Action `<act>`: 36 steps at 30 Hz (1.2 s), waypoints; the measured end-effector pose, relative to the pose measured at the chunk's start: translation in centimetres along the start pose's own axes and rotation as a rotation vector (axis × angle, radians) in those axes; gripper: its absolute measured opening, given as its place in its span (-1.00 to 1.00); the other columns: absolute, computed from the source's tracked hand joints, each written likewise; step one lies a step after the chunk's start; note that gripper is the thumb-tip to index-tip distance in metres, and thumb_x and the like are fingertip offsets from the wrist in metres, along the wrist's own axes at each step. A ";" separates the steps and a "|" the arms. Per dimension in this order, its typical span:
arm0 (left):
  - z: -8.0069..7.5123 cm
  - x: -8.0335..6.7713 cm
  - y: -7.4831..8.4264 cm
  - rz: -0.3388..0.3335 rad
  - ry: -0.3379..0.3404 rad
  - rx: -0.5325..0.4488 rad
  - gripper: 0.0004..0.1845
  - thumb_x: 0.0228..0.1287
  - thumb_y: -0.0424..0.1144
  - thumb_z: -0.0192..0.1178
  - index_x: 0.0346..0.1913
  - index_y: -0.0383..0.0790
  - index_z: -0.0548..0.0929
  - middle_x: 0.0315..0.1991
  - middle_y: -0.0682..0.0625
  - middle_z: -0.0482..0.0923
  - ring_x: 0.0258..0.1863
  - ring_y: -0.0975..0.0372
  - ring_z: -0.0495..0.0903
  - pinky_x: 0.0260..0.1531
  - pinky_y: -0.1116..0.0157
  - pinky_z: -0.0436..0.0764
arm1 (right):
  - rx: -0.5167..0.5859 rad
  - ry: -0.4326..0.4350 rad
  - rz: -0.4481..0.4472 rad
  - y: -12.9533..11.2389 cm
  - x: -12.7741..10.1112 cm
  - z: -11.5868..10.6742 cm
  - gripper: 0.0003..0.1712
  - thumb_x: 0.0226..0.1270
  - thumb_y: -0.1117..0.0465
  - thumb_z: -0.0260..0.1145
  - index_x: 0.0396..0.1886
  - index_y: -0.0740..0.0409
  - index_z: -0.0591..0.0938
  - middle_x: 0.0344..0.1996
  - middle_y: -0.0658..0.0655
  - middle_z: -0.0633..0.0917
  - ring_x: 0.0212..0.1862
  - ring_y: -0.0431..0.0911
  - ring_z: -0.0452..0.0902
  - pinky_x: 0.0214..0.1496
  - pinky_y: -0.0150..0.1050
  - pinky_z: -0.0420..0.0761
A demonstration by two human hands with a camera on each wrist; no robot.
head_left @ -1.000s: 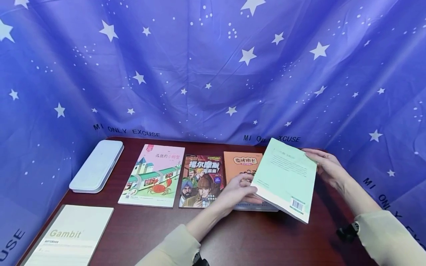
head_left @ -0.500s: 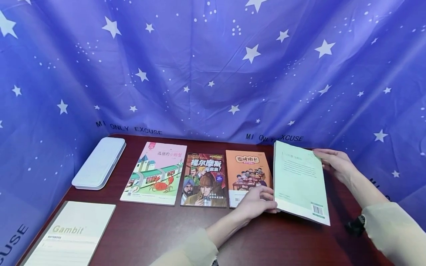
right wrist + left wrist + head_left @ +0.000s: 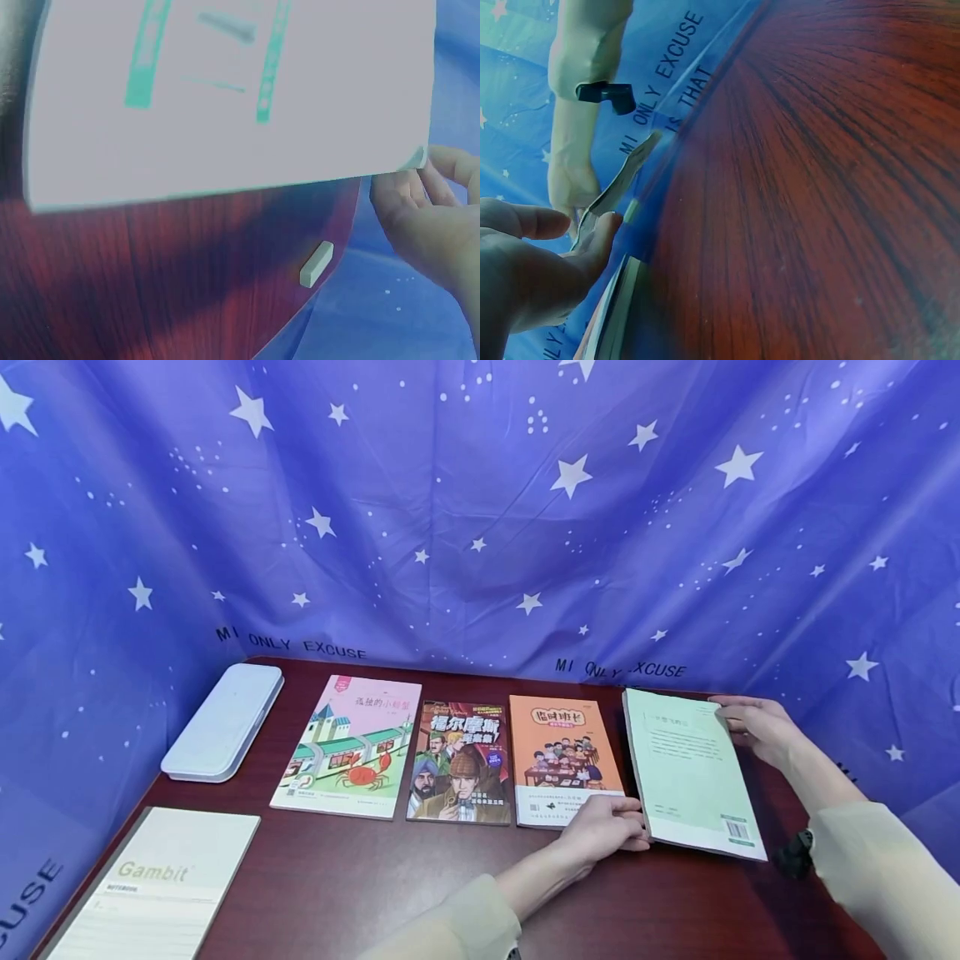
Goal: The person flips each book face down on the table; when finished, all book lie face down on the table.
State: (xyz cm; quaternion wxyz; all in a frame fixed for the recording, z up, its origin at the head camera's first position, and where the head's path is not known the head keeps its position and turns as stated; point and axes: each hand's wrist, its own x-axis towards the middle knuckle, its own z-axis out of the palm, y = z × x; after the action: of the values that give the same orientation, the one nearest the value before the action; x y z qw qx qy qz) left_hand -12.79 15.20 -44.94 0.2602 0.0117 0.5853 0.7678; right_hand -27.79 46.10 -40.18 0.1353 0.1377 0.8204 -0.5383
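A pale green book (image 3: 690,768), back cover up with a barcode near its lower edge, is held at the right of the table. My left hand (image 3: 603,828) pinches its lower left edge; the left wrist view has thumb and fingers on either side of the thin book edge (image 3: 622,180). At the upper right corner my right hand (image 3: 757,731) grips it, and in the right wrist view the fingers of that hand (image 3: 431,214) close on the corner. An orange book (image 3: 562,752) lies just left of it, its lower right corner partly behind my left hand.
Further left lie a detective comic book (image 3: 461,768) and a pink book with a crab (image 3: 348,747). A white case (image 3: 223,722) and a Gambit notebook (image 3: 157,885) are at the table's left side. A small whitish block (image 3: 316,264) lies near the table edge. Star-patterned blue cloth (image 3: 480,527) surrounds the table.
Both hands have moved the green book rightward and lower, off the orange book, whose cover is now mostly uncovered. The book has also turned to line up more with the row.
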 end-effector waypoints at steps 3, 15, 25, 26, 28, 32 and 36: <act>0.2 0.2 -0.2 -0.023 0.006 -0.018 -0.55 0.30 -0.53 0.13 0.26 -0.51 0.57 -0.14 -0.16 0.79 -0.13 0.06 0.81 -0.08 0.28 0.81 | 0.010 -0.020 -0.006 0.0 0.2 -0.2 -0.35 0.62 0.13 0.13 0.56 0.24 0.24 -0.33 -0.38 0.70 -0.23 -0.36 0.65 -0.13 -0.34 0.74; 0.3 0.5 -0.9 -0.041 -0.002 -0.144 -0.52 0.18 -0.49 0.08 0.20 -0.46 0.64 0.04 -0.15 0.72 -0.11 0.16 0.67 0.17 0.08 0.74 | 0.098 -0.065 -0.020 0.9 1.0 -0.2 -0.37 0.60 0.12 0.18 0.52 0.21 0.26 -0.28 -0.35 0.71 -0.18 -0.35 0.63 -0.11 -0.39 0.72; 1.0 0.2 -1.1 -0.046 -0.023 -0.188 -0.71 0.05 -0.45 0.04 -0.20 -0.32 0.70 -0.01 0.04 0.63 -0.09 0.27 0.50 0.27 0.06 0.65 | 0.027 -0.092 -0.030 1.6 1.4 0.0 -0.16 0.70 0.00 -0.04 0.64 0.38 -0.16 -0.19 -0.45 0.56 -0.11 -0.50 0.56 -0.06 -0.44 0.70; 1.1 0.1 -1.1 -0.046 -0.017 -0.189 -0.67 0.04 -0.45 0.03 -0.15 -0.36 0.70 0.06 0.01 0.63 -0.05 0.26 0.50 0.30 0.05 0.64 | 0.035 -0.097 -0.030 1.6 1.4 0.0 -0.15 0.70 0.00 -0.05 0.64 0.38 -0.16 -0.19 -0.45 0.56 -0.11 -0.51 0.55 -0.05 -0.45 0.70; 1.4 -0.1 -1.2 -0.052 -0.007 -0.185 -0.50 0.03 -0.45 0.03 0.09 -0.44 0.67 0.23 -0.08 0.59 0.04 0.23 0.49 0.36 0.03 0.60 | 0.053 -0.105 -0.030 1.7 1.4 0.0 -0.14 0.70 -0.01 -0.05 0.64 0.38 -0.18 -0.19 -0.46 0.56 -0.12 -0.53 0.56 -0.05 -0.45 0.70; 1.7 -0.5 -1.3 -0.056 -0.004 -0.180 -0.36 0.06 -0.44 0.02 0.30 -0.48 0.55 0.39 -0.14 0.49 0.12 0.20 0.47 0.42 0.01 0.54 | 0.091 -0.118 -0.032 1.9 1.6 0.0 -0.13 0.70 0.00 -0.05 0.64 0.39 -0.20 -0.20 -0.48 0.59 -0.14 -0.54 0.57 -0.07 -0.46 0.70; 1.6 -0.4 -1.3 -0.062 -0.013 -0.183 -0.69 0.07 -0.42 0.00 -0.12 -0.32 0.62 0.05 0.01 0.55 0.02 0.27 0.45 0.44 0.04 0.52 | 0.121 -0.135 -0.037 2.0 1.7 -0.1 -0.11 0.69 0.01 -0.03 0.63 0.42 -0.22 -0.23 -0.46 0.64 -0.14 -0.53 0.59 -0.07 -0.47 0.71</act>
State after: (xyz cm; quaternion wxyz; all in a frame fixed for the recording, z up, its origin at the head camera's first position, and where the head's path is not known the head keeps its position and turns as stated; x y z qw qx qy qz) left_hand -11.40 16.71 -45.54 0.2877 -0.0252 0.5109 0.8097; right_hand -28.62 47.08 -42.43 0.1720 0.0939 0.7776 -0.5974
